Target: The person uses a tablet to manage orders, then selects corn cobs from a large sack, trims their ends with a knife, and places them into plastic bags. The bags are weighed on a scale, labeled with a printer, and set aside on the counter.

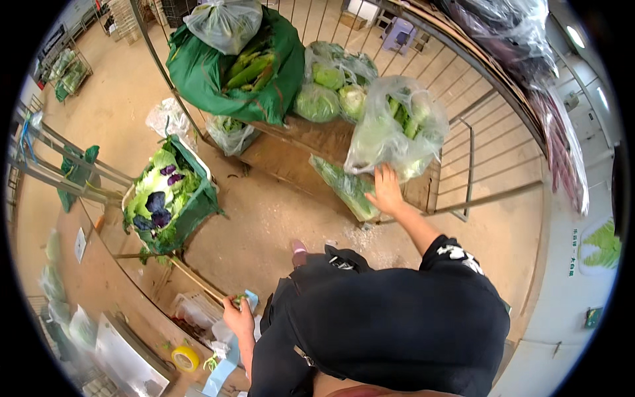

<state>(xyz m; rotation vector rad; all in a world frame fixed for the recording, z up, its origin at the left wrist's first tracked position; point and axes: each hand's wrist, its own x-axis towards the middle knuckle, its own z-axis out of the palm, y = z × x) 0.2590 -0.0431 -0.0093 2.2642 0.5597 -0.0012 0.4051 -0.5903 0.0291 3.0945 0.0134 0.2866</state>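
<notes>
tan floor [245,228] below; right hand [389,193] spread against clear bag [403,119], left hand [239,320] curled around something green [239,301].

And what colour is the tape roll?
The tape roll is yellow, best seen in the head view.

We see a bulging, translucent plastic bag of green and pale vegetables [398,126] resting on the brown wooden cart [281,159], its lower edge at the fingertips of our right hand [387,190]. Just beside it, an elongated bundle of leafy greens in clear plastic [345,190] lies slantwise near the cart's edge. Our left hand [239,319] holds a small green piece [241,302], too small to identify.
</notes>
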